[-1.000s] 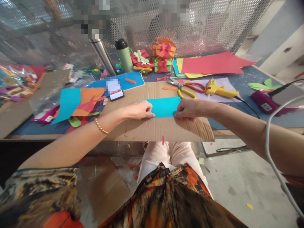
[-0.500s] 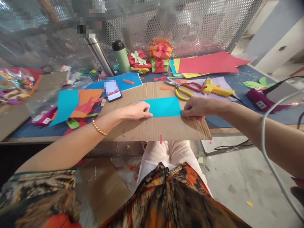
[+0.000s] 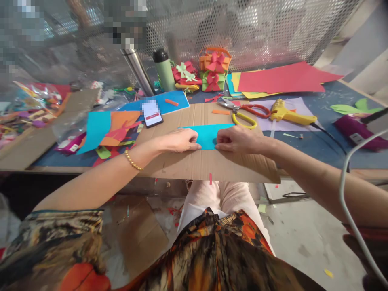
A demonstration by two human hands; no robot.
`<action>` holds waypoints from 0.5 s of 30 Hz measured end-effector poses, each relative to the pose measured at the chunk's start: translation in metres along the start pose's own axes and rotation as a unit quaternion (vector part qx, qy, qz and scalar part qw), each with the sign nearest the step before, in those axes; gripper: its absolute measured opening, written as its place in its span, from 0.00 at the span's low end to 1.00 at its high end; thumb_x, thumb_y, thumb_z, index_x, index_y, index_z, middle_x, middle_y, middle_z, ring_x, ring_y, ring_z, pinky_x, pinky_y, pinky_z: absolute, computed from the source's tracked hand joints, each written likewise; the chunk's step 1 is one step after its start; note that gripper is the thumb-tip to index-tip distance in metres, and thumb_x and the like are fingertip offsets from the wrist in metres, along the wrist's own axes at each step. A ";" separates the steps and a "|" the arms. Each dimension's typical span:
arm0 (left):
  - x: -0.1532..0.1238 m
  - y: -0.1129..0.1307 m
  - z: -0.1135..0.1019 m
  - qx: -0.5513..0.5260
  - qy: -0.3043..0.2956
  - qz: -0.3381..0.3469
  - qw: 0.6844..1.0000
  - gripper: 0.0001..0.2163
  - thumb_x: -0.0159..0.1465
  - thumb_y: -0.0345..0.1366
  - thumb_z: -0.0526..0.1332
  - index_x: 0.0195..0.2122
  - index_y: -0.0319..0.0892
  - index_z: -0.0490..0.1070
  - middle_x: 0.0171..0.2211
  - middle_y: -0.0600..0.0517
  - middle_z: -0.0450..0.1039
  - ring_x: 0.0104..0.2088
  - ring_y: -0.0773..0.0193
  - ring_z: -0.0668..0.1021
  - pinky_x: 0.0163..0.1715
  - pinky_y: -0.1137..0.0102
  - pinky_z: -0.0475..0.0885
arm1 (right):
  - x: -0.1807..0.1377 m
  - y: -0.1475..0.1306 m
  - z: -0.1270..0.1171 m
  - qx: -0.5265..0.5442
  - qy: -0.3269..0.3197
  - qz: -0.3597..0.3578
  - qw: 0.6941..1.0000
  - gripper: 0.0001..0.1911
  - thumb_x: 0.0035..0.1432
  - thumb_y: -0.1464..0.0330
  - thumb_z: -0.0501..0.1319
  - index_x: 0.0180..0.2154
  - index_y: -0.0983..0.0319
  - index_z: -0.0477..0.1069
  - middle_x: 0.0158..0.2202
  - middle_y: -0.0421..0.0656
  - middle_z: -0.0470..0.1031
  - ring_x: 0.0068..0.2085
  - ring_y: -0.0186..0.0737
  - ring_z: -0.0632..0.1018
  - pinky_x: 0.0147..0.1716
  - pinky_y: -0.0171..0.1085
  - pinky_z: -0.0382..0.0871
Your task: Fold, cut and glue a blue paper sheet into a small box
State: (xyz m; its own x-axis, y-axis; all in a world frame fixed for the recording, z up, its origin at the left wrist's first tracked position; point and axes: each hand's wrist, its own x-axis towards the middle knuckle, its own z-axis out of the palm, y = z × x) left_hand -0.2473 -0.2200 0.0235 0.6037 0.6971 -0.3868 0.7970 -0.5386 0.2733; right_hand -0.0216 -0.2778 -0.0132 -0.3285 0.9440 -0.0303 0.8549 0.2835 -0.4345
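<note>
A bright blue strip of paper (image 3: 208, 135) lies on a sheet of corrugated cardboard (image 3: 188, 167) at the table's front edge. Around its left part my left hand (image 3: 183, 139) is closed, fingers curled and thumb along the near edge. My right hand (image 3: 232, 139) pinches the same near edge further right, its knuckles bent over the paper. Only a short stretch of blue shows between the two hands; both ends are partly covered. Just beyond my right hand rest scissors (image 3: 244, 113) with one red and one yellow handle.
A yellow glue gun (image 3: 291, 114) lies on lilac paper at right, its cord trailing off. A phone (image 3: 152, 114) sits behind my left wrist. Further back stand a green bottle (image 3: 164, 70), small paper baskets (image 3: 214, 70) and red sheets (image 3: 281, 79). A white cable (image 3: 342, 182) hangs at right.
My right hand has moved left along the blue paper, from its right end toward my left hand. My left hand keeps its place on the paper. The camera view has shifted slightly.
</note>
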 end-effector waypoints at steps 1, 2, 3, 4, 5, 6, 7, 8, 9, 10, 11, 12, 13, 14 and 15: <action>-0.001 -0.001 -0.002 -0.017 -0.008 -0.007 1.000 0.17 0.68 0.39 0.64 0.24 0.45 0.60 0.19 0.57 0.66 0.22 0.67 0.69 0.25 0.69 0.58 | 0.004 0.001 0.002 0.002 -0.016 -0.001 1.000 0.09 0.60 0.63 0.63 0.30 0.59 0.72 0.24 0.37 0.71 0.28 0.34 0.69 0.32 0.36 0.56; -0.001 -0.001 -0.003 -0.038 -0.020 -0.017 0.999 0.16 0.68 0.38 0.63 0.24 0.45 0.61 0.19 0.57 0.67 0.22 0.67 0.71 0.25 0.69 0.60 | 0.006 0.002 0.003 0.002 -0.027 0.000 1.000 0.09 0.61 0.63 0.63 0.30 0.59 0.72 0.24 0.37 0.71 0.28 0.34 0.69 0.32 0.37 0.56; -0.001 0.000 -0.005 -0.059 -0.033 -0.030 0.997 0.16 0.68 0.38 0.62 0.23 0.44 0.63 0.19 0.56 0.68 0.22 0.66 0.72 0.25 0.70 0.63 | 0.008 0.004 0.003 0.003 -0.036 -0.001 0.999 0.09 0.61 0.62 0.63 0.30 0.58 0.72 0.23 0.37 0.72 0.28 0.35 0.70 0.32 0.37 0.56; 0.000 0.001 -0.006 -0.077 -0.043 -0.047 0.995 0.16 0.68 0.37 0.62 0.22 0.44 0.64 0.19 0.56 0.69 0.21 0.66 0.73 0.25 0.70 0.65 | 0.008 0.005 0.003 0.005 -0.041 -0.001 0.999 0.09 0.62 0.62 0.63 0.31 0.58 0.72 0.23 0.37 0.72 0.28 0.35 0.70 0.32 0.37 0.56; 0.000 0.003 -0.006 -0.090 -0.047 -0.064 0.993 0.17 0.69 0.38 0.61 0.21 0.43 0.65 0.19 0.55 0.69 0.21 0.66 0.74 0.25 0.70 0.66 | 0.008 0.006 0.003 0.007 -0.042 -0.002 0.999 0.08 0.62 0.62 0.63 0.31 0.58 0.72 0.23 0.37 0.72 0.28 0.35 0.70 0.32 0.37 0.56; 0.001 0.007 -0.006 -0.097 -0.047 -0.078 0.991 0.18 0.69 0.39 0.61 0.20 0.43 0.66 0.18 0.54 0.70 0.20 0.66 0.74 0.25 0.70 0.67 | 0.008 0.007 0.003 0.008 -0.040 -0.004 0.999 0.08 0.62 0.62 0.64 0.31 0.58 0.72 0.23 0.37 0.72 0.28 0.35 0.71 0.32 0.37 0.56; 0.002 0.012 -0.005 -0.098 -0.048 -0.089 0.990 0.20 0.69 0.41 0.62 0.19 0.43 0.67 0.18 0.52 0.71 0.20 0.66 0.74 0.25 0.70 0.67 | 0.007 0.008 0.003 0.007 -0.036 -0.006 0.999 0.08 0.62 0.62 0.64 0.32 0.58 0.72 0.23 0.37 0.73 0.28 0.35 0.71 0.31 0.37 0.56; 0.003 0.017 -0.003 -0.092 -0.049 -0.098 0.990 0.22 0.69 0.44 0.62 0.18 0.43 0.67 0.17 0.51 0.71 0.19 0.65 0.74 0.25 0.69 0.68 | 0.007 0.008 0.004 0.005 -0.033 -0.010 0.999 0.08 0.62 0.63 0.64 0.31 0.58 0.72 0.23 0.37 0.73 0.27 0.35 0.71 0.31 0.37 0.56; 0.004 0.022 -0.001 -0.082 -0.051 -0.104 0.990 0.24 0.69 0.47 0.63 0.17 0.43 0.67 0.17 0.50 0.72 0.19 0.65 0.74 0.25 0.69 0.68 | 0.006 0.009 0.005 0.001 -0.028 -0.015 0.999 0.08 0.62 0.63 0.63 0.31 0.58 0.72 0.23 0.37 0.73 0.27 0.35 0.70 0.31 0.36 0.56; 0.005 0.027 0.001 -0.068 -0.050 -0.107 0.991 0.25 0.68 0.49 0.64 0.17 0.43 0.67 0.17 0.49 0.72 0.19 0.64 0.75 0.26 0.68 0.69 | 0.006 0.009 0.006 -0.005 -0.022 -0.019 1.000 0.08 0.62 0.63 0.63 0.31 0.58 0.71 0.23 0.37 0.73 0.26 0.34 0.70 0.30 0.36 0.56; 0.005 0.031 0.002 -0.055 -0.049 -0.108 0.991 0.25 0.68 0.50 0.64 0.16 0.43 0.67 0.17 0.48 0.73 0.20 0.64 0.75 0.27 0.68 0.70 | 0.006 0.009 0.007 -0.011 -0.017 -0.022 1.000 0.08 0.62 0.63 0.63 0.31 0.58 0.71 0.23 0.37 0.73 0.26 0.34 0.69 0.30 0.36 0.56; 0.005 0.034 0.003 -0.046 -0.049 -0.108 0.992 0.25 0.68 0.49 0.65 0.16 0.43 0.67 0.17 0.48 0.73 0.20 0.64 0.75 0.28 0.68 0.71 | 0.006 0.009 0.007 -0.016 -0.012 -0.025 0.999 0.08 0.62 0.63 0.63 0.31 0.58 0.71 0.23 0.37 0.72 0.26 0.34 0.69 0.29 0.36 0.55; 0.006 0.036 0.003 -0.042 -0.050 -0.105 0.992 0.25 0.68 0.48 0.65 0.16 0.43 0.68 0.17 0.48 0.73 0.20 0.64 0.76 0.28 0.68 0.72 | 0.006 0.010 0.008 -0.020 -0.009 -0.029 0.999 0.08 0.62 0.63 0.63 0.31 0.58 0.72 0.23 0.37 0.72 0.25 0.34 0.68 0.29 0.36 0.55; 0.006 0.036 0.003 -0.040 -0.055 -0.099 0.993 0.25 0.67 0.47 0.65 0.15 0.43 0.68 0.17 0.48 0.73 0.20 0.64 0.76 0.29 0.68 0.73 | 0.006 0.010 0.009 -0.022 -0.008 -0.031 0.999 0.07 0.62 0.63 0.64 0.31 0.58 0.72 0.23 0.37 0.72 0.25 0.34 0.68 0.29 0.36 0.55; 0.007 0.036 0.003 -0.041 -0.062 -0.094 0.993 0.24 0.67 0.47 0.65 0.15 0.42 0.68 0.17 0.48 0.74 0.21 0.64 0.76 0.29 0.68 0.73 | 0.006 0.010 0.009 -0.023 -0.007 -0.033 0.999 0.07 0.62 0.63 0.63 0.32 0.58 0.73 0.23 0.37 0.72 0.25 0.34 0.68 0.29 0.36 0.55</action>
State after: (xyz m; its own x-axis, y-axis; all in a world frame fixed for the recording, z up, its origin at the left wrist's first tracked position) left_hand -0.2150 -0.2359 0.0281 0.4422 0.7150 -0.5415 0.8968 -0.3612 0.2555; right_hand -0.0190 -0.2709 -0.0257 -0.3898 0.9208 -0.0150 0.8490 0.3530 -0.3933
